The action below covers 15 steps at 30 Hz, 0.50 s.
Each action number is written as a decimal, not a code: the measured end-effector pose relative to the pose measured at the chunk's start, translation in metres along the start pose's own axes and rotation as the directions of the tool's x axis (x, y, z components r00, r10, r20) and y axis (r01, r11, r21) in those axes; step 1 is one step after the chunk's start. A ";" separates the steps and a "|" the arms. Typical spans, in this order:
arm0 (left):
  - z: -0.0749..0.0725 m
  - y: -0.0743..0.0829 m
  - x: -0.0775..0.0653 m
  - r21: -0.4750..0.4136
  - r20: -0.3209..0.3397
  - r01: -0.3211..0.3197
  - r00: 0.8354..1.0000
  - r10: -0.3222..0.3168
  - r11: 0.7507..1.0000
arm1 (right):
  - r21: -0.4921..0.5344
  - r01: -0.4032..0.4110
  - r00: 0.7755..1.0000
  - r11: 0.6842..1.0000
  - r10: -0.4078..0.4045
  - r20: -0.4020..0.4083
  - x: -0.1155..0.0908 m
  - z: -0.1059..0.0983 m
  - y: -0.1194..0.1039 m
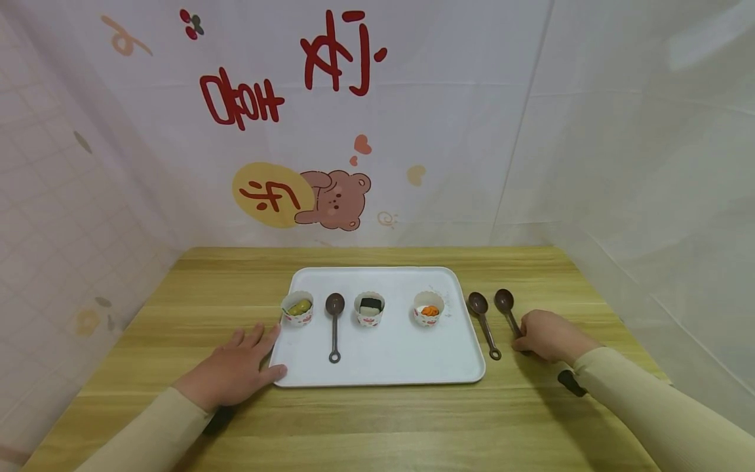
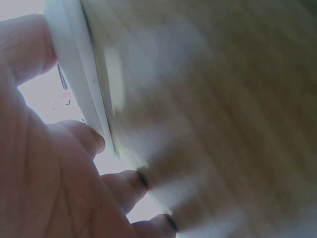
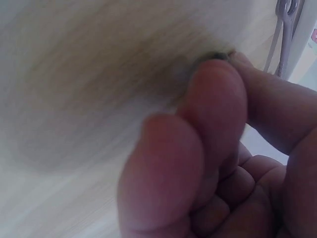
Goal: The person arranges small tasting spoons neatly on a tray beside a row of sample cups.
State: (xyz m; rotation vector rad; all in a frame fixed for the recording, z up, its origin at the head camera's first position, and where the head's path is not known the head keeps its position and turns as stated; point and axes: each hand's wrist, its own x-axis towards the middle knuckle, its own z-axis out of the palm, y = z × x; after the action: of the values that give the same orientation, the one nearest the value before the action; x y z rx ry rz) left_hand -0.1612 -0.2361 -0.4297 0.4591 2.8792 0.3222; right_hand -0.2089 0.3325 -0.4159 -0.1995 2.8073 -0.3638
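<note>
My left hand (image 1: 236, 368) lies at the left edge of a white tray (image 1: 407, 364), fingers spread and thumb on the rim. In the left wrist view its fingers (image 2: 29, 47) touch the tray's side. My right hand (image 1: 548, 335) pinches the handle of a brown spoon (image 1: 504, 300) on the wood table, right of the tray; its handle end is hidden by the fingers. Left of it, a second brown spoon (image 1: 479, 304) rests by the tray's right edge, its looped handle (image 3: 286, 39) also in the right wrist view. A third spoon (image 1: 335, 305) lies on the tray.
Three paper cups stand on the tray: one with green food (image 1: 299, 308) at left, one with a black-and-white piece (image 1: 370, 307) in the middle, one with orange food (image 1: 429, 311) at right. White printed cloth (image 1: 460, 131) walls the table (image 1: 377, 432) at back and sides.
</note>
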 end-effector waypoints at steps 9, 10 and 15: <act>-0.001 0.001 0.000 -0.002 0.008 0.003 1.000 -0.003 1.000 | -0.082 0.053 0.997 0.995 -0.057 -0.055 0.001 -0.004 -0.002; -0.001 0.001 0.000 -0.003 0.010 0.005 1.000 -0.005 1.000 | -0.091 0.060 0.996 0.994 -0.066 -0.064 0.001 -0.005 -0.002; -0.001 0.000 0.001 0.003 0.018 0.008 1.000 -0.008 1.000 | -0.076 0.062 0.991 0.995 -0.071 -0.117 0.000 -0.010 -0.010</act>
State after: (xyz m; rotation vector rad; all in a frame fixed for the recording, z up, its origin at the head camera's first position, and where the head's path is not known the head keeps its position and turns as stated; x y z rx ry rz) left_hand -0.1620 -0.2357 -0.4286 0.4485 2.8633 0.3114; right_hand -0.2106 0.3256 -0.4042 -0.2975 2.9398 -0.2991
